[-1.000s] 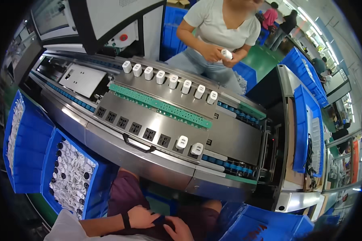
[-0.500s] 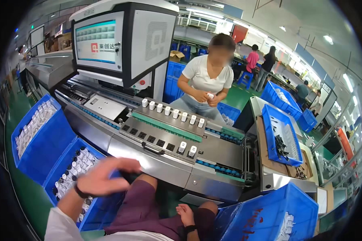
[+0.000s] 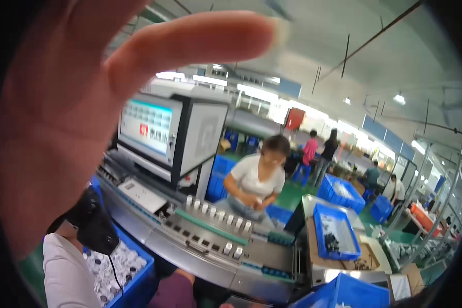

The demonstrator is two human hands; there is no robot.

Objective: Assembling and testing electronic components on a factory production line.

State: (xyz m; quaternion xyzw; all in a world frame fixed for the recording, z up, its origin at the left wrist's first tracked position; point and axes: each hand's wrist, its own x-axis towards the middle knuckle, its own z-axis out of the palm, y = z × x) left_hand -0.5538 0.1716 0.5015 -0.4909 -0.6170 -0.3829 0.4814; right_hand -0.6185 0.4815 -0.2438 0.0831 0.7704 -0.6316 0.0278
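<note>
My left hand [image 3: 61, 118] is raised very close to the camera and fills the left of the view. One digit stretches out to the right, and no object shows in the hand; its other fingers run out of the picture. A black device [image 3: 93, 220] with a thin cable sits at that wrist, below a white sleeve. Only a sliver of my right hand [image 3: 227, 306] shows at the bottom edge, its fingers hidden. In front stands a metal conveyor machine [image 3: 190, 262] carrying a far row of several white plug adapters [image 3: 212, 211] and two nearer ones [image 3: 233, 250].
Under my left arm is a blue bin [image 3: 148, 267] of white and black parts. A screened cabinet [image 3: 200, 138] rises behind the conveyor. Across it sits a person in a white shirt [image 3: 259, 179]. At right are a blue tray [image 3: 351, 233] and another blue bin [image 3: 362, 295].
My left hand has risen from above the blue bin to right before the camera. The view has tilted up, so the machine sits lower and my right hand has nearly left the picture.
</note>
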